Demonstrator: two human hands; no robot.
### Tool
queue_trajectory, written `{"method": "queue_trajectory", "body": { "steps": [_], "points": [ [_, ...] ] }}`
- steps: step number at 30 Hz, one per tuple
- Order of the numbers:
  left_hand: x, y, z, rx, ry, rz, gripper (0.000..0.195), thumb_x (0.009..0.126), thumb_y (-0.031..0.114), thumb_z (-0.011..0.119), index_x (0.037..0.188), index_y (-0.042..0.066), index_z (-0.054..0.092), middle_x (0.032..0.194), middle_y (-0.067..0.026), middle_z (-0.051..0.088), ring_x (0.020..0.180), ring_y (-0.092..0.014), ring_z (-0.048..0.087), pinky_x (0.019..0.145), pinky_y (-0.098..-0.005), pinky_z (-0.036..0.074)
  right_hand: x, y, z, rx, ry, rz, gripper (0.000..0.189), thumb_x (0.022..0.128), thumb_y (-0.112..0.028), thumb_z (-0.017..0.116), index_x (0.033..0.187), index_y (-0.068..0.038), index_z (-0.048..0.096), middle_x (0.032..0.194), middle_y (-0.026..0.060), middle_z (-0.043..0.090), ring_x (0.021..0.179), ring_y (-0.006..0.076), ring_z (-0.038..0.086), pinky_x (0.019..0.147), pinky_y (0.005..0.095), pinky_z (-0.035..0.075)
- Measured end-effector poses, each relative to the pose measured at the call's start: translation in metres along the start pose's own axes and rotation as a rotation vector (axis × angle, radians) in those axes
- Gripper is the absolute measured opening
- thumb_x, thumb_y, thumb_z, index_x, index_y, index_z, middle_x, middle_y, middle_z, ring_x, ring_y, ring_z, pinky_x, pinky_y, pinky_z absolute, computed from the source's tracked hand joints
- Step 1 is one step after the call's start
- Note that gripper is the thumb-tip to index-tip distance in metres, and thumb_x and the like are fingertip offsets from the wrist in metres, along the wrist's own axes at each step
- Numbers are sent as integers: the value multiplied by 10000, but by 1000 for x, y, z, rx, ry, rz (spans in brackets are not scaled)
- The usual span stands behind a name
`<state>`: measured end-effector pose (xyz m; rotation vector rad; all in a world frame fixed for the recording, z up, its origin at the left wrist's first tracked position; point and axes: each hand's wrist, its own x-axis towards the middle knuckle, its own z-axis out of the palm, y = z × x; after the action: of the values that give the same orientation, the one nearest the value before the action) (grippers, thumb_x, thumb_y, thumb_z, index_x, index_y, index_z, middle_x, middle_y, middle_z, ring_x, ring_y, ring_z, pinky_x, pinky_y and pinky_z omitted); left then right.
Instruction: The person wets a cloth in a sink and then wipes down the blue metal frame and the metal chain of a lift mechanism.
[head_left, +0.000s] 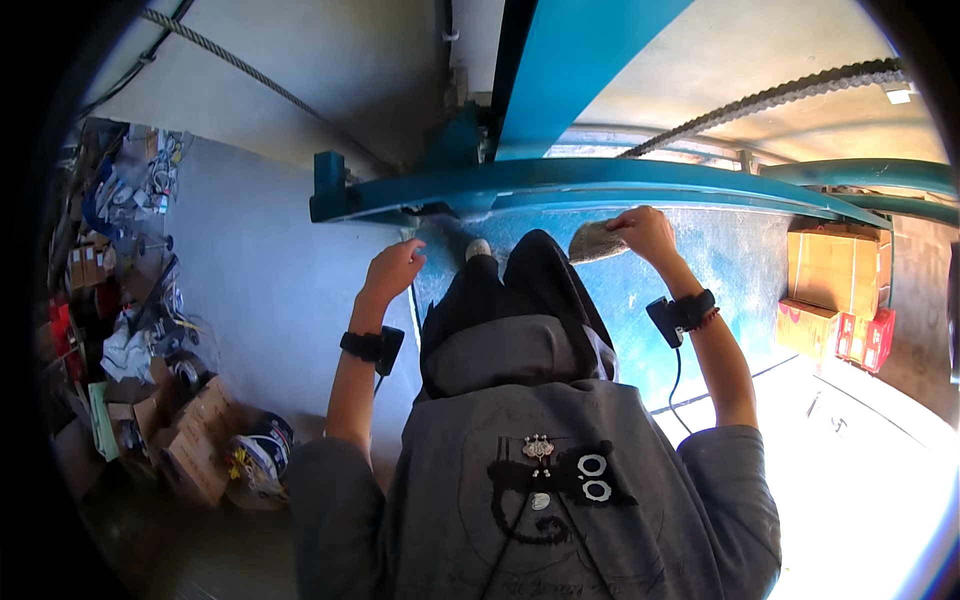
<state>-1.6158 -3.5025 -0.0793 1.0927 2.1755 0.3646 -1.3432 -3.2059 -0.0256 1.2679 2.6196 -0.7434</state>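
Note:
My right hand (646, 234) pinches the end of a flat, rough, grey-brown piece, probably a folded cloth (598, 242), which hangs beside my right knee. The cloth lies over the blue platform floor (697, 300) in the picture. To the left, my left hand (391, 268) hovers with its fingers curled in, and I see nothing in it. Just beyond both hands runs a teal metal beam (585, 176). A black device is strapped to each wrist. My feet are partly hidden by my dark trousers (465, 300).
Cardboard boxes (836, 262) and red boxes (866, 337) stand at the right. Open cartons (196, 442), a bucket (266, 442) and mixed clutter line the left side. A thick, ridged rope or cable (765, 105) slants across the upper right. A teal post (577, 67) rises past the beam.

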Motion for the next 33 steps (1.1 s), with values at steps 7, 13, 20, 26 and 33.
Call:
{"method": "queue_trajectory", "body": {
  "steps": [7, 13, 20, 26, 33],
  "points": [
    [-45, -25, 34, 115, -33, -174, 293, 826, 244, 538, 1046, 53, 557, 976, -150, 619, 914, -316, 582, 763, -388, 462, -32, 105, 49, 115, -300, 394, 318, 608, -102, 546, 880, -151, 703, 786, 104, 663, 716, 212, 629, 670, 301, 500],
    [-65, 11, 93, 243, -210, -163, 296, 805, 236, 551, 1038, 54, 555, 969, -158, 613, 913, -329, 574, 778, -407, 456, -125, 197, 92, 819, -348, 514, 407, 629, -91, 507, 1002, -2, 642, 816, 98, 625, 617, 179, 570, 559, 274, 473],
    [-71, 114, 168, 92, -276, 102, 288, 813, 216, 552, 1054, 59, 550, 976, -148, 606, 891, -311, 578, 756, -393, 462, -214, 178, 80, 1151, -517, 649, 463, 818, -317, 482, 1187, -38, 506, 1006, 87, 562, 625, 149, 527, 560, 286, 467],
    [-94, 112, 187, 26, -395, -21, 407, 824, 258, 561, 1175, 70, 480, 975, -105, 613, 855, -245, 599, 728, -339, 466, -214, 203, 150, 1806, -497, 264, 611, 807, -278, 440, 1359, -97, 250, 1174, 92, 485, 880, 204, 551, 713, 313, 476],
    [-70, 97, 192, -693, -540, -434, 511, 821, 248, 605, 1262, 80, 409, 1053, -95, 584, 974, -187, 561, 851, -335, 423, -160, 116, 190, 1954, -381, 494, 756, 778, -24, 487, 1404, -228, 113, 1090, 123, 483, 971, 217, 510, 802, 375, 448]
  ]
}}
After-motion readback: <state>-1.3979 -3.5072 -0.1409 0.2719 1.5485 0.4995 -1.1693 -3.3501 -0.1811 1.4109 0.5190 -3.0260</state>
